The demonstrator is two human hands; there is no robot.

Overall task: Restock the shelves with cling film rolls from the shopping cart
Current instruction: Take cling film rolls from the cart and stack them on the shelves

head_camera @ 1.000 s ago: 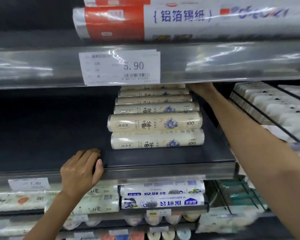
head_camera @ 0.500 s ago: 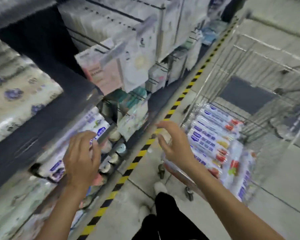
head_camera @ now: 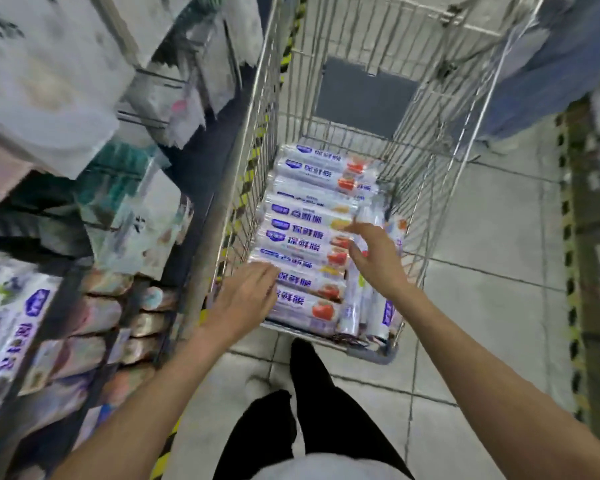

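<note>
Left hand [head_camera: 246,299], fingers loosely extended, empty, reaches over near rim of shopping cart [head_camera: 371,355] at frame centre. Fingertips at ends of cling film rolls [head_camera: 309,244] lying in cart; contact unclear. Right hand [head_camera: 378,259], fingers spread, empty, hovers above rolls' right ends. Second ago both hands at shelf, right deep among stacked rolls; view since swung down to cart. Likely fresh pickup beginning; many rolls left, restocking far from done. Shelves [head_camera: 84,306] at left, blurred.
</note>
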